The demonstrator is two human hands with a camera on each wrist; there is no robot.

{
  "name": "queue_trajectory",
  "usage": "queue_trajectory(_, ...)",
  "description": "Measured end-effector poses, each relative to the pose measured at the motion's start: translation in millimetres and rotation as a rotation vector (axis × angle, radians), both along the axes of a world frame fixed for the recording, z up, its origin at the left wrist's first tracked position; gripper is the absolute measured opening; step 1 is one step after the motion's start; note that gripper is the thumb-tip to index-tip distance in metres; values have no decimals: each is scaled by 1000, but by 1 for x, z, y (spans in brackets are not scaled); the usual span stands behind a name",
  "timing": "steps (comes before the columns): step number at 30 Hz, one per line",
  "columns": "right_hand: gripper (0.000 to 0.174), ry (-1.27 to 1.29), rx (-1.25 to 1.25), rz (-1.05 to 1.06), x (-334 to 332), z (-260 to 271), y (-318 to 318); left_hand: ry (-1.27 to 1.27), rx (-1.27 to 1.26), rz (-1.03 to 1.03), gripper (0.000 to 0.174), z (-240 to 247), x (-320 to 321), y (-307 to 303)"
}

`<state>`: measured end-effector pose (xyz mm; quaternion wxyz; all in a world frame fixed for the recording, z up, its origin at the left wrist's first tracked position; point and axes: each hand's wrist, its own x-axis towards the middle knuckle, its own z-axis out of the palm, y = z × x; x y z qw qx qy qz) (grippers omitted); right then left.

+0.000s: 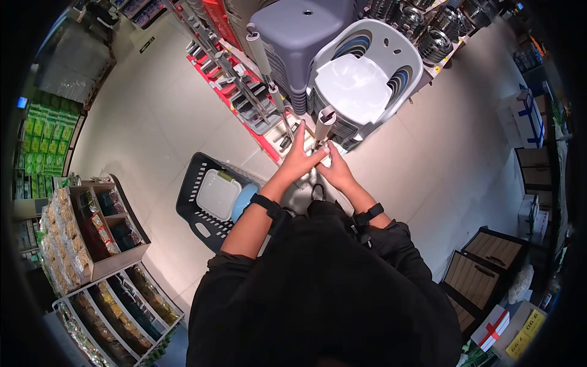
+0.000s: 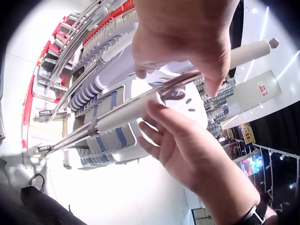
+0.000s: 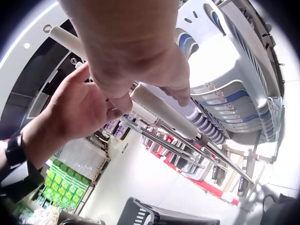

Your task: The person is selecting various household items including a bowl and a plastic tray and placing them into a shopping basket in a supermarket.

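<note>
A pole with white sleeves (image 1: 326, 122) on a thin metal shaft stands leaning between my hands. My left hand (image 1: 299, 160) is at its left, index finger straight and thumb across the shaft. My right hand (image 1: 336, 170) comes from the other side, fingers loosely bent. In the left wrist view, the right thumb (image 2: 158, 107) touches the upper end of the lower white sleeve (image 2: 124, 115), while the other fingers hang loose beside it. The left hand (image 3: 79, 103) shows its palm in the right wrist view; some of its fingertips are hidden there.
More white-gripped poles (image 1: 260, 55) stand at the left in a red-edged display (image 1: 249, 125). Stacked white chairs (image 1: 409, 58) and grey-purple stools (image 1: 299, 37) stand beyond. A black basket (image 1: 199, 177) with a white container and blue bowl is on the floor. Snack shelves (image 1: 116, 306) stand lower left.
</note>
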<state>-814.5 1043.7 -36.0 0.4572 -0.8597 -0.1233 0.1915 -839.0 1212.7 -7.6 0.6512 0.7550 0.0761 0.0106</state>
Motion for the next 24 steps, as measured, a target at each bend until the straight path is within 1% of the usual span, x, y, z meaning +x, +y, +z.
queue_trajectory(2,79,24,150,57,3,-9,8,11,-57,-43,89,-10,6,-16)
queue_trajectory(3,70,34,93,55,4,7,11,21,20,-5,80,-9,7,-23)
queue_trajectory(4,59,-104,70,48,4,7,16,80,-64,-45,82,-6,10,-26)
queue_trajectory(5,52,-80,22,57,5,8,19,143,-20,10,71,-4,12,-27)
queue_trajectory(6,46,-53,-26,58,5,20,19,208,25,59,60,-1,14,-31)
queue_trajectory(7,36,-68,-64,76,5,30,20,207,23,52,60,-4,13,-33)
queue_trajectory(9,33,-55,-91,47,3,25,22,211,68,94,51,-12,15,-33)
queue_trajectory(11,30,-46,-110,34,3,21,22,207,89,83,51,-19,11,-33)
queue_trajectory(12,30,-54,-118,13,8,17,24,198,104,61,51,-15,18,-30)
queue_trajectory(13,29,-35,-132,5,7,13,24,293,31,-49,64,-3,20,-24)
queue_trajectory(15,29,-22,-147,-24,7,12,23,264,1,-73,64,-9,20,-23)
queue_trajectory(17,39,-7,-126,30,8,18,22,245,-16,-90,64,-12,22,-20)
queue_trajectory(18,39,-25,-135,-12,9,15,19,225,-18,-131,64,-8,25,-19)
queue_trajectory(20,54,-159,-28,29,-1,-1,14,165,23,-108,53,-5,12,-14)
queue_trajectory(21,68,-6,-21,58,2,14,12,231,-61,-127,62,-10,12,-11)
queue_trajectory(22,68,-10,-22,41,1,9,4,227,-60,-145,62,-19,9,-9)
queue_trajectory(24,72,-182,-32,37,-6,0,-11,312,260,-88,68,-34,-15,0)
